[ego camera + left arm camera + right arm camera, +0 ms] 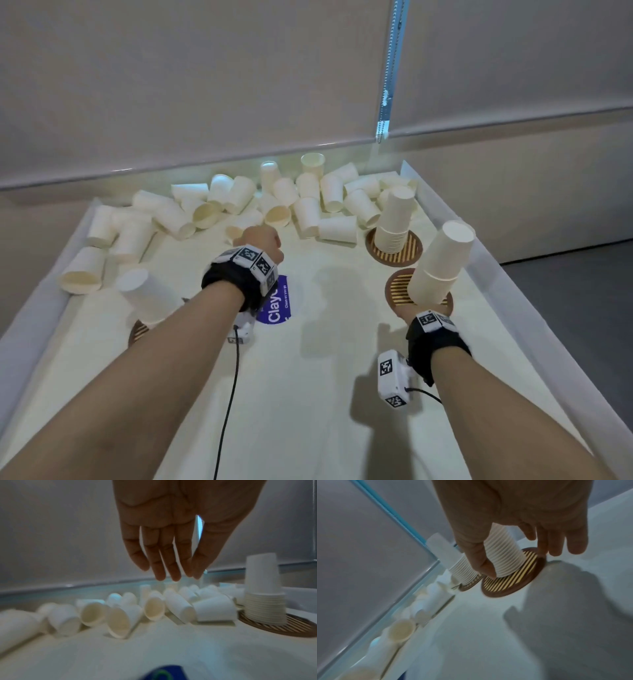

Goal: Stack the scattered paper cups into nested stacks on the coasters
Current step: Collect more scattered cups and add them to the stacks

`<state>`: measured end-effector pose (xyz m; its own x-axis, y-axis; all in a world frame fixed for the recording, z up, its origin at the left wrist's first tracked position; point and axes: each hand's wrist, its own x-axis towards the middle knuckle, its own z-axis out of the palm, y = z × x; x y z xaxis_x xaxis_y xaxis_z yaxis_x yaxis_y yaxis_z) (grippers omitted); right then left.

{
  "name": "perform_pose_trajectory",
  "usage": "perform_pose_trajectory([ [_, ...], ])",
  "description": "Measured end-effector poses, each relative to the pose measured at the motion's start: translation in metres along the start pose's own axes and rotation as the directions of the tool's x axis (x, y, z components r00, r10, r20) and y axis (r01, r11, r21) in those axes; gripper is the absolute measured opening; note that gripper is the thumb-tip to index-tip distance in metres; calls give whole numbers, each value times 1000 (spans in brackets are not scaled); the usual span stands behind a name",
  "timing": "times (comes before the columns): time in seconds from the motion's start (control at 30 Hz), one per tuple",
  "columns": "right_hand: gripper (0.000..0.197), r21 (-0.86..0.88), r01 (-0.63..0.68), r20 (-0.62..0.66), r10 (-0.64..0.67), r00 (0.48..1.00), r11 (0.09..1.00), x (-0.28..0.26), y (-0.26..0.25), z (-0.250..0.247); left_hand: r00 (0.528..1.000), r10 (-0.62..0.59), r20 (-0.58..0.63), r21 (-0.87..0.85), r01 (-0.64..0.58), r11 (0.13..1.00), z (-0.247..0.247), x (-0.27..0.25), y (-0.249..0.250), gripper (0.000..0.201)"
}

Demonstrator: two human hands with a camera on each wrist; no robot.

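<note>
Nested stack of paper cups [440,265] — upside down, tilted, gripped near its lower rims by the right hand [518,520], thumb on one side and fingers on the other; its rim sits at the edge of the near striped coaster [513,574]. To seat it well: level the stack, centre it on the slats, then let go only once all rims rest flat; a tilted release would likely topple it.

Second stack [394,219] — beyond the right hand, upright on the far coaster [407,255].

Loose cups [267,202] — lying scattered ahead of the left hand [171,534], which hovers above them, fingers straight and holding nothing. It should take one cup by its wall, not its mouth.

Single cup [144,294] — left of the left forearm, over a third coaster [137,332].

Table [308,394] — white, raised sides.

Blue label [277,305] — under the left wrist, reads "Clay…", cut off; the smaller line is unreadable.
</note>
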<state>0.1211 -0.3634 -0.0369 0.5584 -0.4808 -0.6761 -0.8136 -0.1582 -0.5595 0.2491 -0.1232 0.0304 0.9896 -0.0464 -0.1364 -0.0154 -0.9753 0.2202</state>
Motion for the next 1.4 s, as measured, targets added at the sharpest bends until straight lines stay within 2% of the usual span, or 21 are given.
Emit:
perform_pose_trajectory([
  [0.03, 88, -47, 9, 3, -9, 1000, 999, -10, -5, 7, 999, -35, -23, 56, 36, 998, -13, -5, -19, 31],
  [0.1, 68, -212, 77, -35, -86, 996, 974, -25, -15, 20, 991, -131, -37, 197, 136, 971, -31, -10, -59, 39],
  [0.17, 54, -282, 204, 62, -195, 979, 937, -37, -25, 34, 977, -215, -7, 313, 206, 927, -42, -18, -101, 48],
  [0.27, 42, -346, 383, 195, -334, 922, 856, -54, -35, 58, 947, -318, 42, 247, 299, 922, -47, -29, -150, 56],
  [0.37, 36, -360, 469, 272, -390, 880, 806, -65, -38, 81, 933, -347, 95, 197, 324, 925, -41, -42, -178, 59],
  [0.43, 34, -360, 523, 315, -427, 848, 773, -73, -40, 92, 935, -354, 32, 171, 344, 923, -32, -48, -189, 59],
  [0.5, 33, -341, 553, 341, -448, 826, 760, -75, -41, 102, 945, -321, -58, 128, 326, 937, -27, -49, -200, 69],
  [0.6, 31, -340, 574, 358, -462, 811, 745, -78, -41, 110, 951, -292, -98, 70, 299, 952, -27, -50, -209, 74],
  [0.67, 31, -350, 574, 365, -456, 812, 741, -78, -40, 113, 941, -317, -120, 30, 322, 946, -25, -51, -210, 70],
  [0.73, 31, -360, 578, 372, -456, 808, 732, -78, -40, 115, 932, -342, -121, -93, 333, 939, -19, -52, -210, 63],
  [0.87, 32, -353, 584, 381, -458, 804, 731, -73, -44, 120, 944, -330, -2, -240, 320, 916, -9, -57, -208, 55],
  [1.03, 35, -347, 581, 395, -447, 803, 737, -66, -44, 125, 968, -250, 13, -258, 245, 934, -9, -68, -178, 68],
  [1.2, 43, -318, 572, 412, -433, 801, 756, -62, -35, 124, 988, -153, 36, -162, 157, 974, 9, -68, -126, 50],
  [1.4, 64, -310, 557, 349, -453, 820, 770, -53, -32, 106, 993, -18, 118, -187, 40, 982, 28, -53, -53, 55],
])
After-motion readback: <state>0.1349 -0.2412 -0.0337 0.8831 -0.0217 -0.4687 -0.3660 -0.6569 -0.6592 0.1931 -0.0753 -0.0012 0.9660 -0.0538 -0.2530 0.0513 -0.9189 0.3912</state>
